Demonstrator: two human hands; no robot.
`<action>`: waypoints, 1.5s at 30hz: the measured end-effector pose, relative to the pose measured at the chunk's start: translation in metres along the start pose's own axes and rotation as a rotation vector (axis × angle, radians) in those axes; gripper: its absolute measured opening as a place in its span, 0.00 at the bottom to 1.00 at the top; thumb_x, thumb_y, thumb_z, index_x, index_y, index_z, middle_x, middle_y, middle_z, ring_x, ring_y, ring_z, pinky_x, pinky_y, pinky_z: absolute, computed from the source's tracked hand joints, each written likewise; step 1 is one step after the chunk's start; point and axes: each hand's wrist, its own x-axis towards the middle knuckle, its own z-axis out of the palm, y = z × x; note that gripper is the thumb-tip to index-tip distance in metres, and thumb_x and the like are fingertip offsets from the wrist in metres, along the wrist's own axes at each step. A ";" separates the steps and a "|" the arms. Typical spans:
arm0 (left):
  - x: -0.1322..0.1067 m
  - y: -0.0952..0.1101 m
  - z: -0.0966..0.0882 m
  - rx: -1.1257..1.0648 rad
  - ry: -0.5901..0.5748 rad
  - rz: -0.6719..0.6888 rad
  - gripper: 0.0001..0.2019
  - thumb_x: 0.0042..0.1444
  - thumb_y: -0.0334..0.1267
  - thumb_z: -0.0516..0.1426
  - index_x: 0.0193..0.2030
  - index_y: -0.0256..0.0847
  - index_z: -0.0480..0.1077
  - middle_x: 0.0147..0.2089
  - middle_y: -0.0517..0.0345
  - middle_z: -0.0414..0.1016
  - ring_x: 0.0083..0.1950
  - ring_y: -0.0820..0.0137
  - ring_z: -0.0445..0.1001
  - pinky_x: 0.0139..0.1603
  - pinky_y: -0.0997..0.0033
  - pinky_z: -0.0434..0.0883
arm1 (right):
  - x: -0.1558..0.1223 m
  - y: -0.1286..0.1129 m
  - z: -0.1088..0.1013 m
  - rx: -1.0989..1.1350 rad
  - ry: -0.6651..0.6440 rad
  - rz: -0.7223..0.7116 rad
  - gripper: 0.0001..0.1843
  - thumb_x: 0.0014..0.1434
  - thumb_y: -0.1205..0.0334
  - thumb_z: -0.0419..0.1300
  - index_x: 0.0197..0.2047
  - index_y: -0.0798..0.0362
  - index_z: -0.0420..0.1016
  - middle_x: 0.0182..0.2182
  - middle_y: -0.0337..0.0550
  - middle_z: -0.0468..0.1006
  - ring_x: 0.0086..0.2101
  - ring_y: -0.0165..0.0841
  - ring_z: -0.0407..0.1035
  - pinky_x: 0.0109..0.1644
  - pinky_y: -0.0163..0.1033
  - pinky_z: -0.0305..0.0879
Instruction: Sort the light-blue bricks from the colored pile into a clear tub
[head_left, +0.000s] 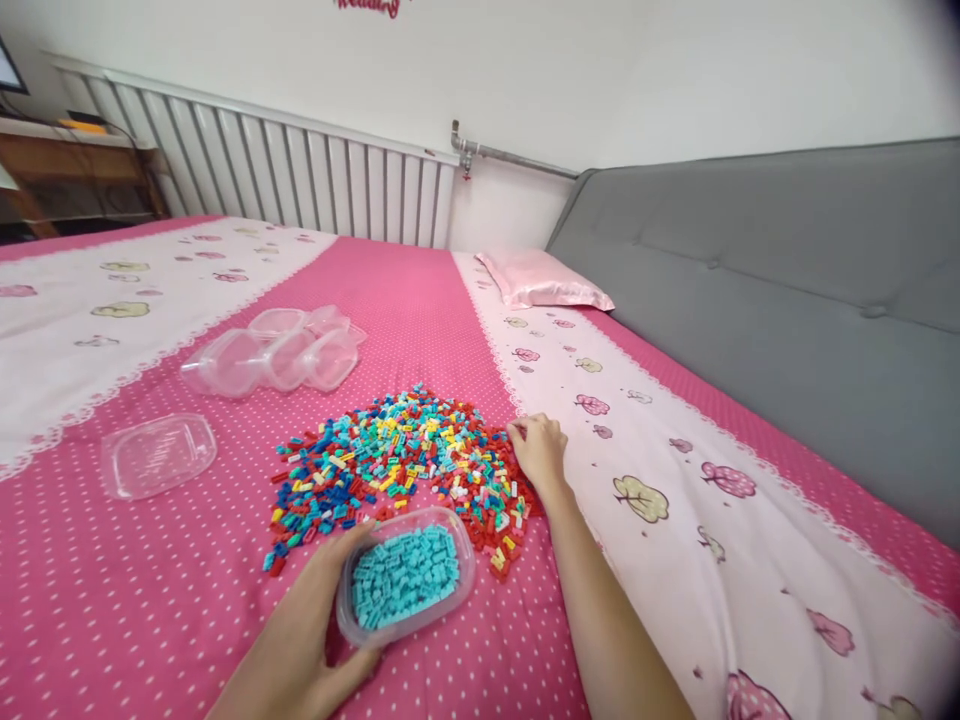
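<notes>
A heap of small bricks in red, blue, teal, yellow and white lies on the pink dotted bedsheet. In front of it stands a clear plastic tub filled with teal bricks. My left hand grips the tub's left side, thumb over the rim. My right hand rests at the heap's right edge with its fingers curled and pinched down into the bricks; what they hold is hidden.
Several empty clear tubs lie on their sides behind the heap. A clear lid lies to the left. A pink pillow sits by the grey padded headboard. A white radiator lines the far wall.
</notes>
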 end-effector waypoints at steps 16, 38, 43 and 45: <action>0.004 0.005 -0.004 0.065 -0.015 0.026 0.34 0.58 0.39 0.58 0.69 0.44 0.50 0.66 0.46 0.66 0.63 0.54 0.71 0.60 0.58 0.74 | -0.007 0.003 0.009 -0.063 -0.078 0.004 0.03 0.61 0.64 0.62 0.36 0.48 0.78 0.40 0.41 0.78 0.45 0.40 0.66 0.48 0.42 0.54; 0.001 0.004 -0.001 0.033 -0.004 0.010 0.35 0.57 0.39 0.58 0.70 0.44 0.51 0.67 0.48 0.65 0.64 0.55 0.70 0.62 0.58 0.72 | -0.007 0.003 0.011 0.086 -0.042 -0.020 0.10 0.59 0.67 0.59 0.41 0.46 0.80 0.38 0.37 0.82 0.44 0.37 0.72 0.55 0.44 0.56; 0.001 0.005 -0.002 0.026 -0.007 0.005 0.35 0.57 0.39 0.58 0.70 0.45 0.50 0.66 0.47 0.65 0.63 0.55 0.70 0.61 0.58 0.73 | -0.007 0.005 0.010 0.093 -0.037 -0.006 0.13 0.59 0.68 0.57 0.42 0.45 0.81 0.42 0.38 0.81 0.46 0.38 0.71 0.56 0.44 0.57; 0.001 0.005 -0.002 0.030 -0.012 0.005 0.35 0.57 0.39 0.58 0.70 0.45 0.50 0.66 0.47 0.65 0.63 0.55 0.70 0.62 0.58 0.72 | -0.007 0.006 0.008 0.094 -0.034 0.005 0.13 0.59 0.67 0.57 0.42 0.45 0.81 0.41 0.38 0.81 0.45 0.37 0.71 0.56 0.43 0.58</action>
